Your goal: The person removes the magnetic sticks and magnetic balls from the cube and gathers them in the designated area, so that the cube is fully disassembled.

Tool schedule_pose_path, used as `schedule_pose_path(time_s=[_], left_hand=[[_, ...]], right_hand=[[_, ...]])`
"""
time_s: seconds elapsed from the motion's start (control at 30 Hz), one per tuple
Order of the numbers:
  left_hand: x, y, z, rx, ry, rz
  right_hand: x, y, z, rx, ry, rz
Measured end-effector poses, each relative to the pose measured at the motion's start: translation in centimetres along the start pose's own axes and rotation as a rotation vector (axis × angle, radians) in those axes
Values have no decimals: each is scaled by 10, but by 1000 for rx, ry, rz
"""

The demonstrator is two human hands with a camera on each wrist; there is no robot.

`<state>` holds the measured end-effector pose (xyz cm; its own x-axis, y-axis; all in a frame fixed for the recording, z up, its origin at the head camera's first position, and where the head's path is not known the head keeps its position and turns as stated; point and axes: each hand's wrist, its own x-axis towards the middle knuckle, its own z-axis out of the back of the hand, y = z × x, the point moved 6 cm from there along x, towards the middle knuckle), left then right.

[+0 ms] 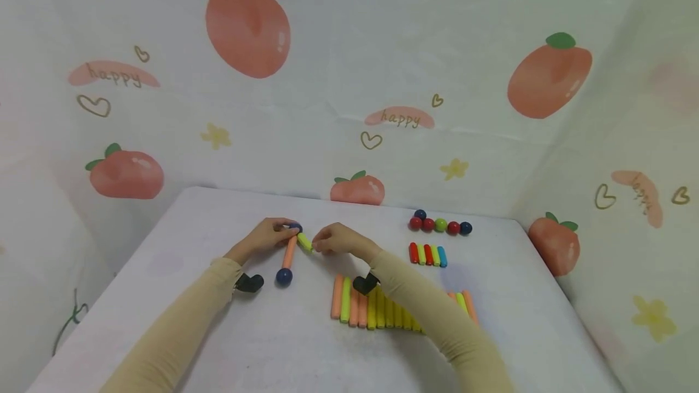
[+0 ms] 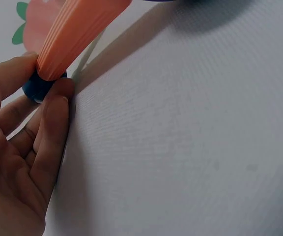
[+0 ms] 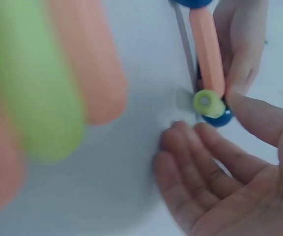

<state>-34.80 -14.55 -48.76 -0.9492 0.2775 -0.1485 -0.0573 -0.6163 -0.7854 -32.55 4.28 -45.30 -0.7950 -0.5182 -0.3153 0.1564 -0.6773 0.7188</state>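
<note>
My left hand [image 1: 266, 235] pinches a dark blue ball [image 2: 37, 88] between thumb and fingers, low over the white table. A ridged orange stick [image 1: 289, 252] is joined to this ball, and a second dark blue ball [image 1: 284, 277] sits on the stick's near end. From the pinched ball a short yellow-green stick [image 1: 305, 242] points toward my right hand [image 1: 343, 239]. In the right wrist view, that hand's thumb and loosely bent fingers stand apart close around the stick's free end [image 3: 205, 101], gripping nothing.
Several long orange, green and yellow sticks [image 1: 380, 311] lie in a row under my right forearm. Farther back at the right are a row of short red, yellow and blue sticks [image 1: 428, 255] and a cluster of red, green and blue balls [image 1: 440, 225]. A fruit-print curtain [image 1: 306, 138] hangs behind.
</note>
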Motion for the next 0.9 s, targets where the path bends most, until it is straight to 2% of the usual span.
schedule_pose_path(time_s=[0.13,0.27,0.5,0.9], left_hand=[[-1,1,-1,-16,21,-17],[0,2,-2,-29,26,-41],[0,4,0,-32,19,-51],[-4,-2,0,-49,20,-69]], right_hand=[[20,0,-4,147,-25,0],[30,0,-6,215,-45,0],[33,3,-7,225,-55,-4],[34,5,-10,231,-63,-44]])
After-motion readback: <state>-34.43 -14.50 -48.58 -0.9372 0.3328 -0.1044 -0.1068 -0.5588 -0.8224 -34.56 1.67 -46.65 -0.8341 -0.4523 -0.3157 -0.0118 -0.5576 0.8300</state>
